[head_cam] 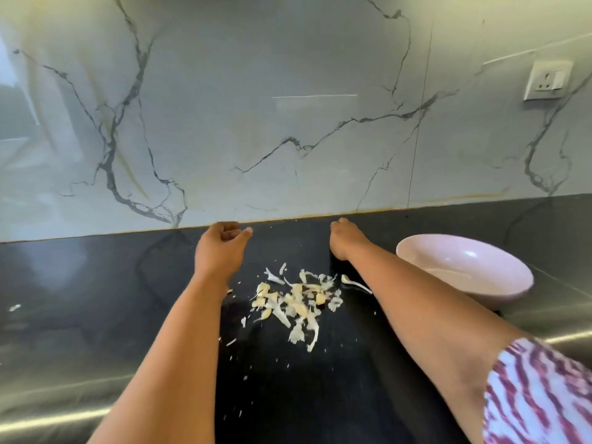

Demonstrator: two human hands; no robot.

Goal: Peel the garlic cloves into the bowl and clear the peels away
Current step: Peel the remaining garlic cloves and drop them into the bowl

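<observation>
Marble-veined wall backs a dark surface (96,299) where a garlic heap (293,304) — cloves and papery peels mixed — lies just left of the pink bowl (464,270). Beyond the heap, both hands reach toward the wall: the left hand (221,248) has loosely curled fingers holding nothing, the right hand (346,238) curls too — whether it holds anything I cannot tell. They likely flank the heap to gather it.

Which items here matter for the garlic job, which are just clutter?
Job: garlic and peel pile; pink bowl; left hand; right hand.
Lying about: wall socket; stray scrap far left on the counter.
</observation>
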